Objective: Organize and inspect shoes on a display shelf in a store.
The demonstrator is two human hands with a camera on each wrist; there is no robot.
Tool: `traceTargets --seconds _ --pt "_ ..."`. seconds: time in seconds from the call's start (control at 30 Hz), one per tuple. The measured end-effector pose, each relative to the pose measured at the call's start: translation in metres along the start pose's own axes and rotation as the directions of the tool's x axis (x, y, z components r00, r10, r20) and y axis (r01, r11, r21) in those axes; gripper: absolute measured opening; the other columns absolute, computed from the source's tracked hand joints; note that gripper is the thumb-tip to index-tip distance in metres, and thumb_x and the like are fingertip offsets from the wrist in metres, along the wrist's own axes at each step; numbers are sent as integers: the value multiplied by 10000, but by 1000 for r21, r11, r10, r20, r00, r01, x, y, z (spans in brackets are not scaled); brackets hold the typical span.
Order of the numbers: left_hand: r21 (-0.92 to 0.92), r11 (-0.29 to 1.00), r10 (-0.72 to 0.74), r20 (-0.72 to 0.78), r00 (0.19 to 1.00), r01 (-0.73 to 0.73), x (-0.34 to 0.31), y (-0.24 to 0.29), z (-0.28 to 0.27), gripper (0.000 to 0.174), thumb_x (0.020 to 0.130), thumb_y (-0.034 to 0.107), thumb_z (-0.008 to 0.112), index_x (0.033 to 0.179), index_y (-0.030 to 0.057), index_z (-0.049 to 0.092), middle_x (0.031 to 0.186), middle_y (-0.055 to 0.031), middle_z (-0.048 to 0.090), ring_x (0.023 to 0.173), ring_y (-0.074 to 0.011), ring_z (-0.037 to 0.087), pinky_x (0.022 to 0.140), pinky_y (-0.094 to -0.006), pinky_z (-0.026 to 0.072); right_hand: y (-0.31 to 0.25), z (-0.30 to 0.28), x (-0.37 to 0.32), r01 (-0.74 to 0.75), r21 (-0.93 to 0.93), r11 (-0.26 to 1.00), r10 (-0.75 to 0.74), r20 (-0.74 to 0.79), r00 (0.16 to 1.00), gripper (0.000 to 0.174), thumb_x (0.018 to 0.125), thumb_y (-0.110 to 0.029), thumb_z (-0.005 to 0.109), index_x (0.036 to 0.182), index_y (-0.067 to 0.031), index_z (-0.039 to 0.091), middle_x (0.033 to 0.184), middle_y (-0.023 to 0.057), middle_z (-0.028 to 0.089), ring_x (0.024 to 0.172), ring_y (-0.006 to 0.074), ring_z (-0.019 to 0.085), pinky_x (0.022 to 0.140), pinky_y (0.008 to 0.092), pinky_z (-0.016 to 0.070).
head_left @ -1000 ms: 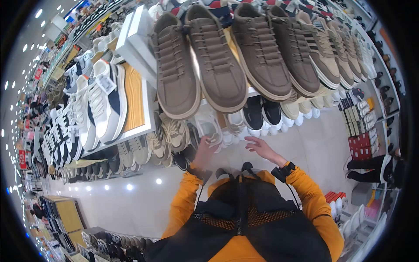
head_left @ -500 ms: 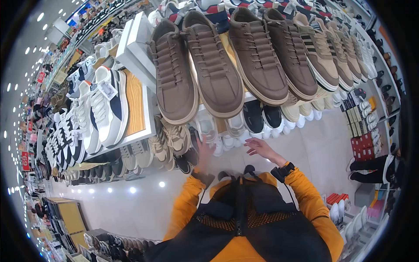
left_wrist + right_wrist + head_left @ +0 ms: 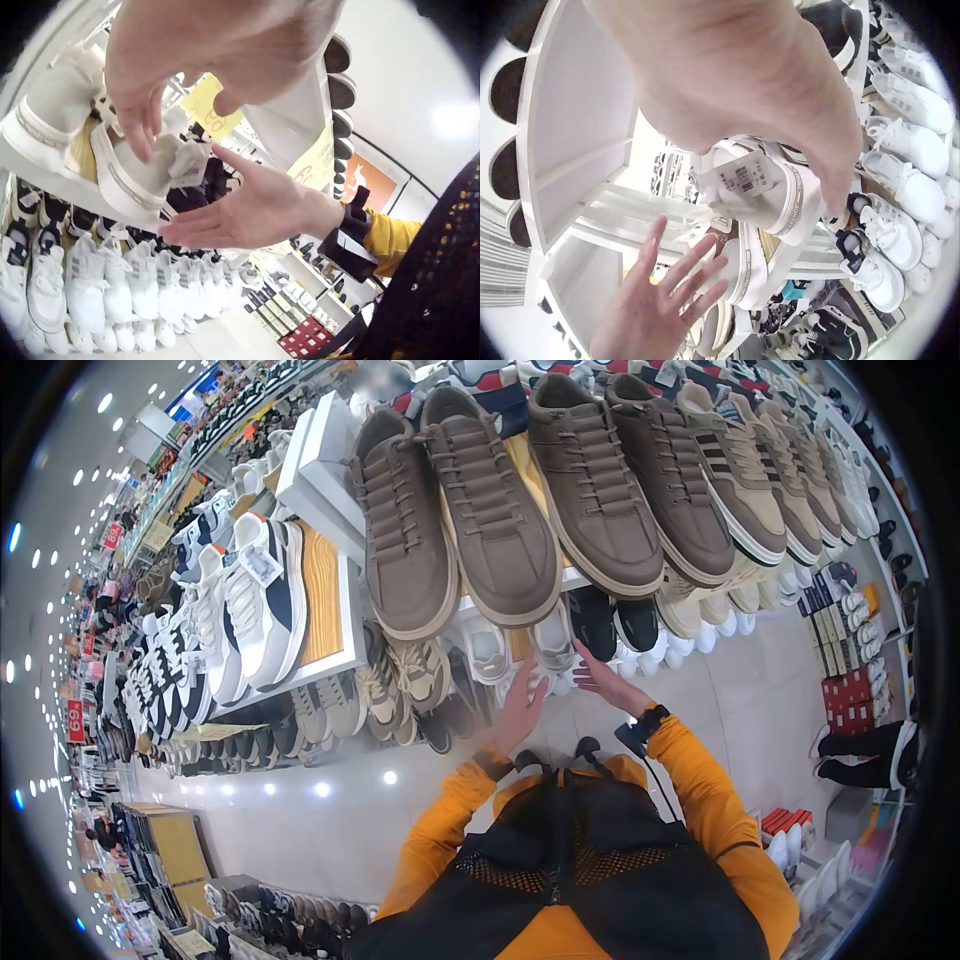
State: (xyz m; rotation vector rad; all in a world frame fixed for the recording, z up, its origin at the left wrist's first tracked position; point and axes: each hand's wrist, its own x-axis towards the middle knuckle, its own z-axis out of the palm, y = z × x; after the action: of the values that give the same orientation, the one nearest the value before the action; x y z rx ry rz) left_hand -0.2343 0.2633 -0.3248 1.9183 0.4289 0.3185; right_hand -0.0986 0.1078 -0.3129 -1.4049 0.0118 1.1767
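Both hands are in front of the shelf below the brown shoes (image 3: 500,550). My left hand (image 3: 522,712) has its fingers extended toward a white shoe (image 3: 552,643) on that lower shelf. On the other side, my right hand (image 3: 610,686) reaches up with straight fingers, close beside the same shoe. In the right wrist view a paper price tag (image 3: 739,180) hangs at the white shoe (image 3: 799,199). The left hand (image 3: 656,304) is spread near a second white shoe (image 3: 742,274). From the left wrist, the right hand (image 3: 251,210) shows flat, fingertips by the shoe's toe.
White-and-navy sneakers (image 3: 265,600) stand on a wooden shelf at the left. Rows of white sneakers (image 3: 142,277) line a lower level. A yellow price card (image 3: 210,109) hangs near the shelf. Another person's legs (image 3: 860,755) are at the far right.
My left hand has moved right and up, toward the right hand and the white shoe. The right hand has risen slightly and its fingers point more upward. The head view has shifted a little.
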Motion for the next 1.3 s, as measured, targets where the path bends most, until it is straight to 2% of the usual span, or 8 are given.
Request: traceTargets --seconds 0.1,0.17,0.4,0.5,0.6,0.73,1.03,1.3 --pt "-77 994 -77 -52 996 73 33 -39 20 587 987 282 490 1436 -25 271 1262 -196 520 1157 -283 508 956 -334 408 -3 -1 11 -90 148 985 93 -13 996 1028 773 -730 572 1419 25 307 1248 118 468 1098 192 504 991 322 388" --pt "-255 948 -193 11 981 189 45 -41 27 612 976 326 494 1398 -79 313 1338 -255 459 1251 -355 445 1036 -370 344 -4 -3 16 -100 287 953 60 147 987 540 933 -472 550 1414 -277 400 1144 56 430 1019 170 494 944 340 413" --pt "-371 874 -336 8 942 315 61 -35 43 714 933 388 527 1412 -89 297 1395 -272 407 1304 -328 403 1085 -348 287 1 1 33 -50 178 983 9 224 975 344 943 -373 567 1278 -297 550 923 -35 475 860 102 473 816 295 419" --pt "-418 852 -361 -32 932 316 56 -30 38 714 942 421 496 1413 -82 309 1409 -249 400 1306 -305 399 1091 -340 279 11 8 44 297 54 953 -301 227 926 276 961 -320 544 1221 -233 581 951 -40 499 869 102 502 819 286 427" --pt "-488 810 -370 3 929 325 54 -28 35 703 965 459 436 1413 -69 317 1434 -211 379 1314 -275 388 1090 -336 279 0 16 38 -135 299 945 84 177 981 204 960 -210 541 1149 -137 562 1103 -12 528 1005 110 546 905 287 452" --pt "-609 707 -433 31 901 361 40 -5 27 695 963 560 358 1425 42 341 1403 -120 425 1276 -220 414 1074 -340 284 -3 -4 -24 185 8 983 -173 393 903 344 921 -281 599 1165 -69 483 1133 44 505 1049 148 546 932 278 478" --pt "-653 437 -433 450 781 619 33 40 -25 676 952 588 380 1432 113 347 1318 -69 519 1164 -185 519 988 -340 390 -8 -76 -124 -156 -317 936 226 200 953 477 932 -319 556 1295 -17 481 1226 71 506 1104 159 515 942 304 454" --pt "-398 566 -440 595 672 723 -25 5 -71 575 956 276 551 1438 81 307 1332 -88 502 1171 -186 545 983 -347 463 -15 -98 -125 -135 -52 989 145 295 944 626 927 -505 522 1352 -55 429 1250 77 473 1159 173 451 971 406 448"
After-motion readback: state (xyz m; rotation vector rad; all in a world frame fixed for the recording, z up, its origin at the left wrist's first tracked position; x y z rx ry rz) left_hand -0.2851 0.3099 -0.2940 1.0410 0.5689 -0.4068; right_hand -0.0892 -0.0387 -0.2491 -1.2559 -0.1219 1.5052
